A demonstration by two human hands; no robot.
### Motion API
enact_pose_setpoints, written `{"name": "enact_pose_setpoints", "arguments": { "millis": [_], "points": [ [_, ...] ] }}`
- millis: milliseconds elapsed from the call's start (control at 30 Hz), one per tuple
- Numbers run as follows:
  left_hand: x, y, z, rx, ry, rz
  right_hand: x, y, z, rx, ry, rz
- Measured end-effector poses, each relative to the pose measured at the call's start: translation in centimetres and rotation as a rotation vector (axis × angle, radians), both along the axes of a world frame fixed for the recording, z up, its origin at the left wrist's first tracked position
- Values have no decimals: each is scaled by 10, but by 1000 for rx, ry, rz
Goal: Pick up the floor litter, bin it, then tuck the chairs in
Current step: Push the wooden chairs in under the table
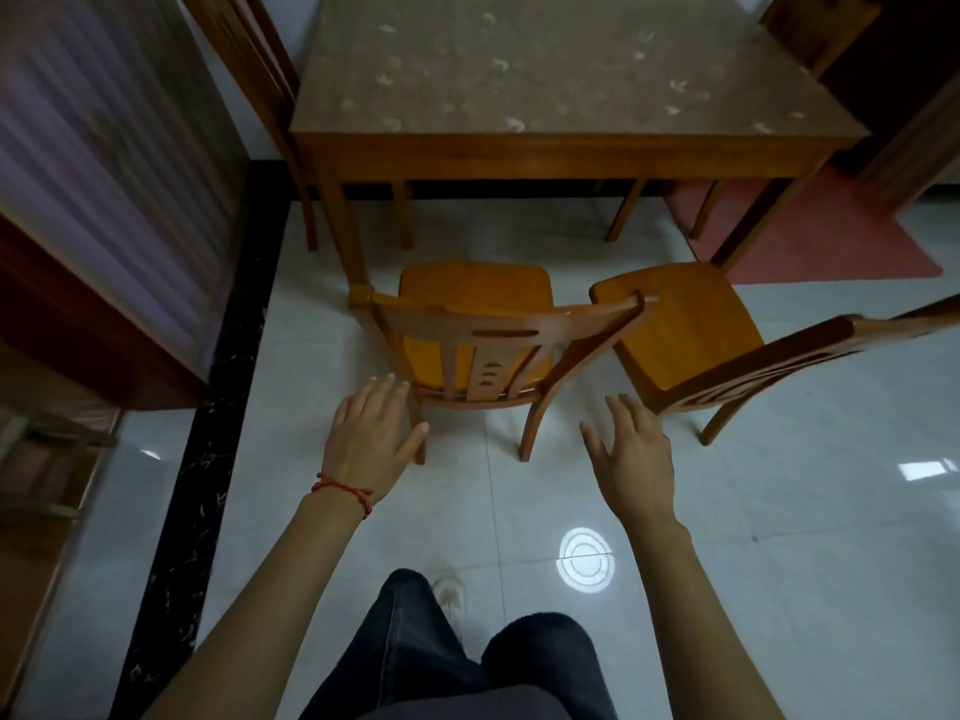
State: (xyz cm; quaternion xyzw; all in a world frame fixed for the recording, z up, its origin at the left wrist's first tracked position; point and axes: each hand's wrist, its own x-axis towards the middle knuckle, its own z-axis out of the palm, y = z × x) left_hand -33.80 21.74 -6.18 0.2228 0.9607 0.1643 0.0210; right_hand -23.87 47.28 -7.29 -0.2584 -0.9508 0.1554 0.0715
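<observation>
Left hand (371, 439) and right hand (631, 457) both released, fingers spread behind near chair (485, 337), second chair (691, 335) beside, desk (561, 148) beyond

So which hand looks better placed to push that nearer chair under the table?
Probably the left hand: its open fingers reach the near chair by the back post. The right hand hovers open between both chairs, touching neither.

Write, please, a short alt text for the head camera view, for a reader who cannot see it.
Seen from above, a person's open left hand and right hand reach toward the back of a wooden chair that stands pulled out from a wooden table. A second chair stands at an angle to its right, also untucked, on a pale tiled floor.
</observation>
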Motion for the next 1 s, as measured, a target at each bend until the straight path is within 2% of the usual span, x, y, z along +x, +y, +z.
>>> {"name": "enact_pose_setpoints", "arguments": {
  "millis": [100, 167, 267, 367, 567, 767, 1000],
  "points": [
    [-27, 20, 1, 69, -63, 69, -27, 15, 3, -9, 52, -14],
    [-41, 34, -1, 185, -151, 165, -45, 23, 4, -81, 78, -52],
    [-58, 56, -4, 375, -298, 358, -76, 36, 4, -316, 79, -152],
    [-71, 73, -7, 539, -403, 537, -98, 45, 8, -572, 168, -181],
    [-104, 99, -10, 752, -504, 784, -136, 50, 7, -876, 179, -237],
    [-110, 106, -13, 820, -417, 800, -152, 47, -3, -919, 219, -276],
    [-113, 107, -18, 851, -352, 796, -156, 48, -10, -804, 261, -306]
  ]
}}
